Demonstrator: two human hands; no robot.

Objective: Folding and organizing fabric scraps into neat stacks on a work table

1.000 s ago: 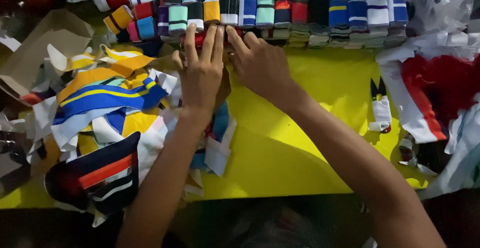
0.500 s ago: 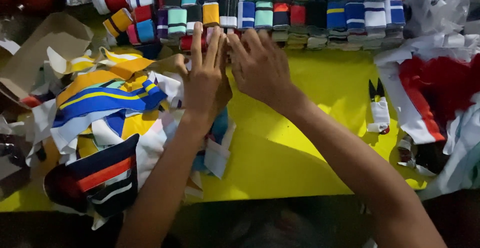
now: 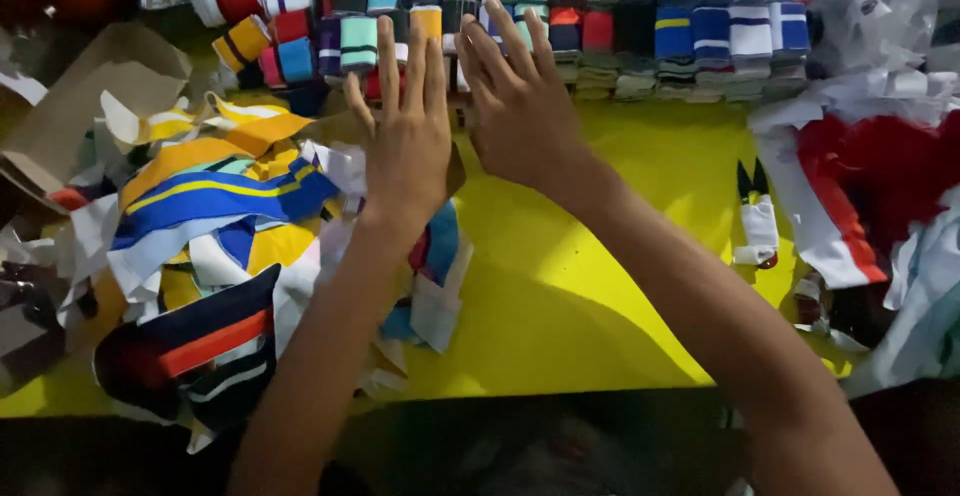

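Note:
Both hands are raised flat, palms down, over the yellow table (image 3: 560, 296), fingers spread. My left hand (image 3: 405, 141) hovers by the edge of a loose heap of striped knit fabric strips (image 3: 215, 246) in blue, yellow, white and navy. My right hand (image 3: 520, 106) reaches toward a row of folded striped knit cuffs (image 3: 560, 6) stacked along the far edge. Neither hand holds anything. What lies directly under the palms is hidden.
Small scissors with wrapped white handles (image 3: 755, 216) lie on the right of the table. Red and white fabric pieces (image 3: 880, 196) are piled at the right. A clear plastic bag (image 3: 885, 16) sits far right. Brown cardboard (image 3: 70, 106) lies at the far left.
Both hands have lifted slightly and shifted a little toward the cuff row, fingers spreading wider. The fabric heap and scissors have not moved.

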